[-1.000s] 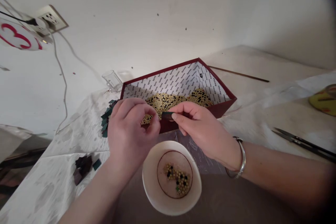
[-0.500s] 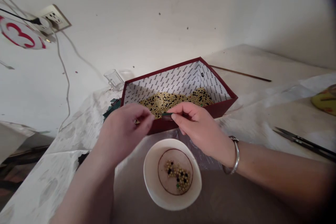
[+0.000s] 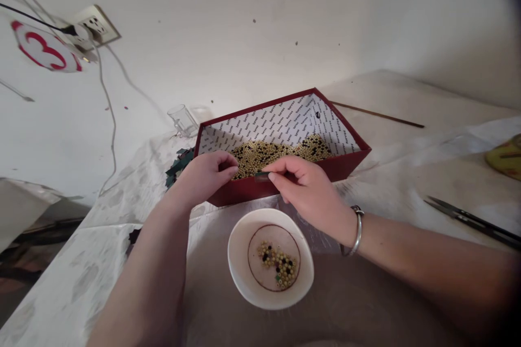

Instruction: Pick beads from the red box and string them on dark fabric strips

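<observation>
Right grip (image 3: pixel 307 187) on green strip (image 3: pixel 262 177), pale tablecloth (image 3: pixel 396 171) around, wall (image 3: pixel 228 27) beyond

Box (image 3: pixel 240 193): there in the middle, beads (image 3: pixel 260 158) inside.
Bowl (image 3: pixel 240 268): just in front of the box, more beads in it.
Glass (image 3: pixel 183 120): just off the box's back left corner.
Stick (image 3: pixel 379 114): behind and right of the box.
Scissors (image 3: pixel 474 221): over right, on the table (image 3: pixel 393 173).
</observation>
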The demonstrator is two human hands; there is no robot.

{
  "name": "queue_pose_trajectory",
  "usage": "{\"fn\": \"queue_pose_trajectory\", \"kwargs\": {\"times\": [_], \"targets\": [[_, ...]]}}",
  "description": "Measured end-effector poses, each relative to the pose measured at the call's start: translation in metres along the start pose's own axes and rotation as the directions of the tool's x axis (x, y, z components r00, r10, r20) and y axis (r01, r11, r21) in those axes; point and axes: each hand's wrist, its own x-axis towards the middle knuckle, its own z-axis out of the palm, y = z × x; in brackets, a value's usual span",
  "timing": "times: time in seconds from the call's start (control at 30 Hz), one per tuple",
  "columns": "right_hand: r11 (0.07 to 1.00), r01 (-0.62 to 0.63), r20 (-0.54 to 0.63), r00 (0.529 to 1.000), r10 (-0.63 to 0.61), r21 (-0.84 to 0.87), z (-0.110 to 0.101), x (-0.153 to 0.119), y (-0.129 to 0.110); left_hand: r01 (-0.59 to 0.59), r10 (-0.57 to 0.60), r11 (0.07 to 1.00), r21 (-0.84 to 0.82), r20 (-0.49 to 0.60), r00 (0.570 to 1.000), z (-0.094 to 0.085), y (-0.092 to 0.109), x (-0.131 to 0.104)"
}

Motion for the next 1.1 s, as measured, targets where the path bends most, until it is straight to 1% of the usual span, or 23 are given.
{"fn": "queue_pose_trajectory", "kwargs": {"times": [0.1,0.3,0.4,0.47,0.57,0.67,0.77,0.8,0.87,0.97,1.0,1.03,1.07,1.1], "targets": [[1.0,-0.002,0.008,1.0,0.002,-0.008,0.0,-0.001,0.0,-0.014,0.013,1.0,0.01,0.045,0.999,-0.001,-0.002,0.003],[1.0,0.016,0.013,1.0,-0.016,-0.005,0.0,0.0,0.003,-0.059,0.059,0.998,-0.005,0.183,0.981,-0.003,-0.006,0.014],[0.999,0.035,0.006,0.999,-0.035,-0.002,0.0,0.0,0.003,-0.1,0.073,0.991,0.086,0.28,0.957,0.0,-0.006,0.026],[0.999,0.043,0.004,0.999,-0.043,0.001,0.001,0.0,0.003,-0.108,0.035,0.976,0.188,0.356,0.934,0.005,-0.007,0.036],[1.0,0.031,0.008,1.0,-0.031,0.007,0.001,-0.001,0.003,-0.08,-0.057,0.95,0.303,0.419,0.906,0.015,-0.011,0.049],[0.999,0.033,0.007,0.999,-0.033,0.017,0.002,-0.001,0.004,-0.072,-0.105,0.932,0.354,0.456,0.884,0.022,-0.016,0.054],[0.998,0.062,0.005,0.998,-0.062,0.032,0.002,0.0,0.005,-0.066,-0.116,0.93,0.362,0.461,0.88,0.023,-0.017,0.053],[0.997,0.064,0.0,0.998,-0.064,0.035,0.002,0.0,0.005,-0.062,-0.116,0.93,0.362,0.45,0.886,0.022,-0.016,0.052],[0.998,0.053,-0.004,0.999,-0.053,0.035,0.002,0.0,0.004,-0.046,-0.109,0.931,0.363,0.394,0.913,0.019,-0.013,0.05],[0.999,0.032,0.002,0.999,-0.032,0.043,0.001,0.001,0.002,-0.013,-0.071,0.936,0.352,0.226,0.972,0.013,-0.007,0.044],[0.998,0.03,0.007,1.0,-0.031,0.049,0.001,0.001,0.002,0.004,-0.056,0.941,0.338,0.143,0.988,0.011,-0.005,0.04],[0.998,0.029,0.012,0.999,-0.03,0.055,0.001,0.001,0.003,0.025,-0.036,0.951,0.307,0.032,0.999,0.009,-0.003,0.034],[0.998,0.028,0.01,1.0,-0.029,0.057,0.0,0.001,0.003,0.042,-0.016,0.964,0.263,-0.101,0.995,0.007,-0.001,0.027],[0.998,0.027,0.01,1.0,-0.027,0.057,0.0,0.001,0.003,0.053,0.002,0.98,0.19,-0.28,0.96,0.007,0.002,0.019]]}}
